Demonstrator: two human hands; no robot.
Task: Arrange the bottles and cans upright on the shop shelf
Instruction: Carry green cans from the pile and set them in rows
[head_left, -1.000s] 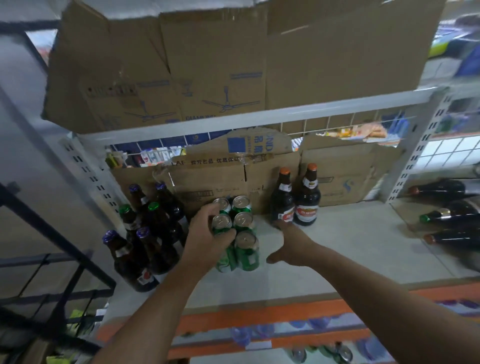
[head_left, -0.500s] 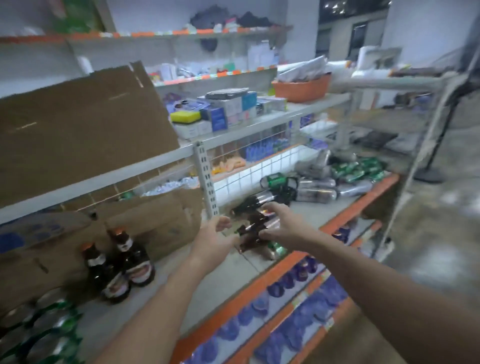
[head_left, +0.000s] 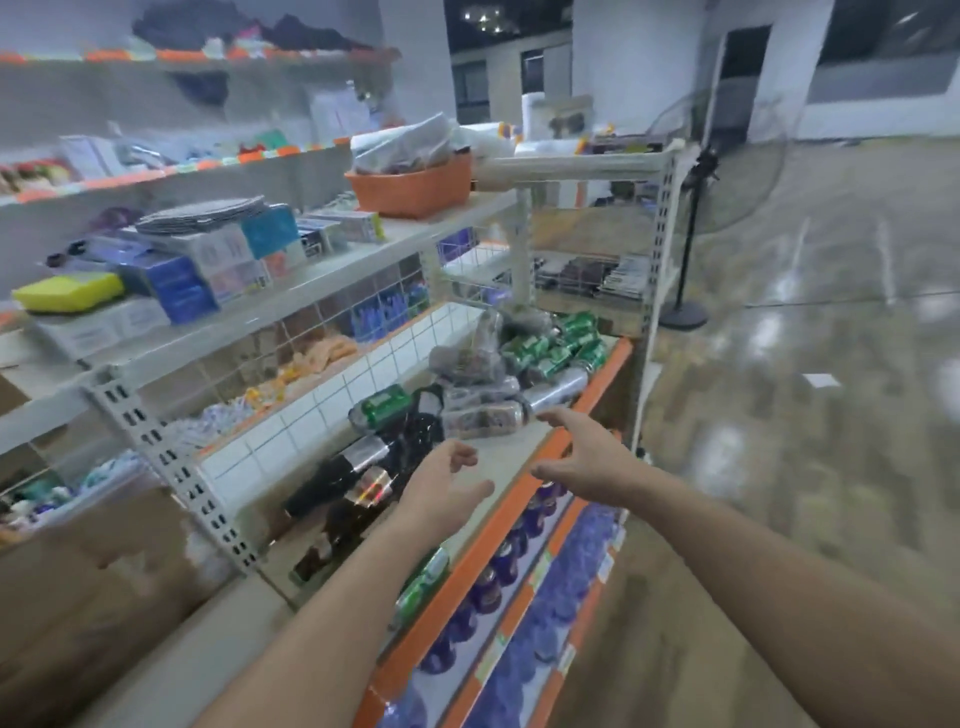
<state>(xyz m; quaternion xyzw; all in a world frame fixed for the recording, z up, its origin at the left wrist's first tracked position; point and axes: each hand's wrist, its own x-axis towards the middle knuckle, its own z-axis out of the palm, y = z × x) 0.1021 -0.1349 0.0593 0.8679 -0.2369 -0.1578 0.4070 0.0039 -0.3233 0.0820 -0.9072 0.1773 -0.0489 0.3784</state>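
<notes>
Whole view is smeared w/ motion blur. Dark bottles (head_left: 358, 473) lie on the shelf (head_left: 501, 452), labels unreadable. Left forearm (head_left: 332, 613) covers part of them, so no. of bottles can't be told. Green can (head_left: 423, 579) near the front edge shows only partly from under that forearm. Far pile of cans (head_left: 550, 353) is too blurred to separate or count. Purple items (head_left: 488, 592) on the tier below: vague shapes, cans vs. bottles unclear. Print on the boxes (head_left: 208, 260) up top is illegible. Cardboard (head_left: 78, 597) is cut by the left edge. Right forearm (head_left: 779, 571) and the left one run off the btm edge.
</notes>
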